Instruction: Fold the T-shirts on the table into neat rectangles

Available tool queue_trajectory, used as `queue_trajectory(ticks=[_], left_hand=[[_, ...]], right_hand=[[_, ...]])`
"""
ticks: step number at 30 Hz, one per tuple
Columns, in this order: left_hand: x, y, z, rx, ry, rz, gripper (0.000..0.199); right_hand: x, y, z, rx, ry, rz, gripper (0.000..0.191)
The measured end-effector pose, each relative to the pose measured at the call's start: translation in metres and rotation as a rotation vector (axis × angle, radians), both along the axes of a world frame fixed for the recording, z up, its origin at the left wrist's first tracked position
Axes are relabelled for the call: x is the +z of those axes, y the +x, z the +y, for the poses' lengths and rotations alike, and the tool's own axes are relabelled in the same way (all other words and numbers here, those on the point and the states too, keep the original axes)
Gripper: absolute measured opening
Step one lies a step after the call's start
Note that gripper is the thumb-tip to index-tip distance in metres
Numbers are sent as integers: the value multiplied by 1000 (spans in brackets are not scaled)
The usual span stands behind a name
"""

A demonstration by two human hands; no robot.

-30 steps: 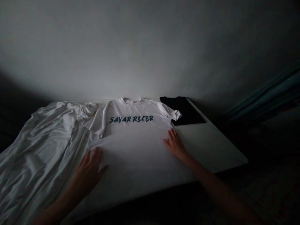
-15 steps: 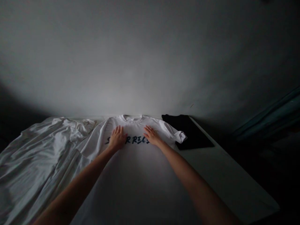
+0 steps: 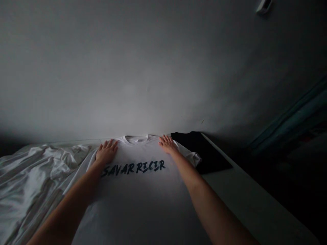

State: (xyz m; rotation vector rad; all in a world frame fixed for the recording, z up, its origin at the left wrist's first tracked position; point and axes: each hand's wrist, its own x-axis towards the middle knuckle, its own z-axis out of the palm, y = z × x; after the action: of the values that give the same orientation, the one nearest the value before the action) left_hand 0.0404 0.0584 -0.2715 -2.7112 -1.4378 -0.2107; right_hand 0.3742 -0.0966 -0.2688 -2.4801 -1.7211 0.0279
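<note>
Two dark printed words cross the spread white T-shirt.

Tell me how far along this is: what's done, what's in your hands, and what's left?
Done: the white T-shirt lies spread flat on the white table. In hand: the left hand and the right hand rest open on the shirt near its collar. Left: the white cloth beside it lies bunched and wrinkled; the black garment sits untouched.

From my station: white T-shirt, soft matt knit; dark lettering, flat matt print; black folded cloth, matt; crumpled white fabric, faint sheen; worktop, smooth, pale.
</note>
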Motion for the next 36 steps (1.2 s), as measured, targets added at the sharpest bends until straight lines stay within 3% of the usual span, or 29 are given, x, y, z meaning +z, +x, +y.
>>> queue_trajectory(ticks=[3,5,7,10,13,15,16,18,20,23,26,28,30,32,34,36], left_hand=[[-5,18,-35,35,75,-22,58],[-10,17,-55,-75,71,-66,59],[-13,3,-64,-159,16,-73,57],[-6,-24,-63,-162,-41,-33,53],[7,-25,-79,-41,-80,-28,53],[12,-5,-111,74,-102,-33,62],[13,7,-133,83,-115,-45,64],[11,27,-178,-17,-152,-66,60],[7,29,-217,-57,-153,-87,58],[6,-16,-248,-41,-159,-54,57],[7,-98,-255,-70,-150,14,60],[7,-146,-258,-44,-136,43,61],[8,-168,-270,39,-132,60,63],[9,-157,-292,105,-120,61,65],[11,-123,-322,59,-118,49,65],[11,-87,-352,-88,-128,17,59]], right_hand=[[-13,-42,0,55,80,10,62],[-23,-59,-12,176,105,34,60],[-27,-57,-33,221,98,45,59],[-13,-35,-66,49,68,24,59],[6,-39,-78,-191,65,17,59],[8,-75,-72,-236,116,38,57],[6,-100,-68,-188,143,55,54],[-4,-154,-66,-36,169,100,49],[-11,-193,-80,57,170,131,48],[-14,-194,-131,68,126,130,51],[-7,-144,-202,57,66,103,53],[-3,-117,-242,-40,52,80,54],[-2,-114,-266,-160,54,60,57],[-3,-143,-273,-240,65,50,63],[-6,-194,-269,-219,78,57,65],[-9,-250,-265,-8,104,81,58]])
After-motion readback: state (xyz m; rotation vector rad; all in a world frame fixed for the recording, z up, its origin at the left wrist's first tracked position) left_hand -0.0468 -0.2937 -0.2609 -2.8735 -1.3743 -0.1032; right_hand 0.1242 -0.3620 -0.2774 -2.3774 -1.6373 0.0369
